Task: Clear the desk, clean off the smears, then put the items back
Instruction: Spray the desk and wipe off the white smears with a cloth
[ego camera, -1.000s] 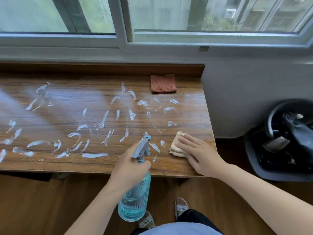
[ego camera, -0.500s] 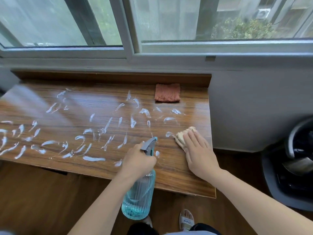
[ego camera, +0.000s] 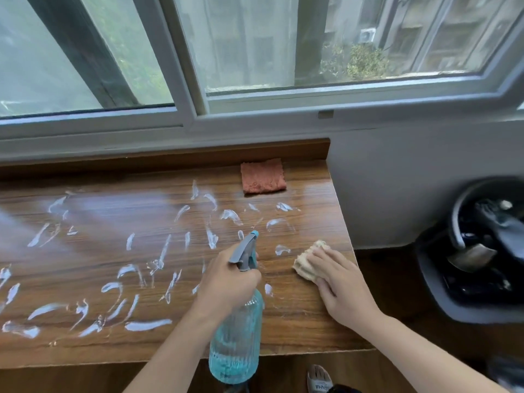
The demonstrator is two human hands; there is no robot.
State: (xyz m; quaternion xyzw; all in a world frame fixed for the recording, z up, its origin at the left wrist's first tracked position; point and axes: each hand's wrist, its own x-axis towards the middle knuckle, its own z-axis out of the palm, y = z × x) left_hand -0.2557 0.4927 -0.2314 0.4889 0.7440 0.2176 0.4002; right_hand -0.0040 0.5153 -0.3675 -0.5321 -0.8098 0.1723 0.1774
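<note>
Head view: a ribbed, translucent blue spray bottle is being gripped at its neck by the left hand, fingers curled round it below the grey trigger head. A pale, nubby cloth is being pressed flat by the right hand, fingers straight and together. White curved smears are lying left of those fingers across the glossy wood-grain desk. A coarse orange square cloth is lying beyond the fingertips.

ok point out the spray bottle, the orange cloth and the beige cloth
spray bottle (ego camera: 236, 347): head view, ribbed blue body
orange cloth (ego camera: 263, 176): head view, centre of the square
beige cloth (ego camera: 305, 263): head view, bunched part beside the fingers
</note>
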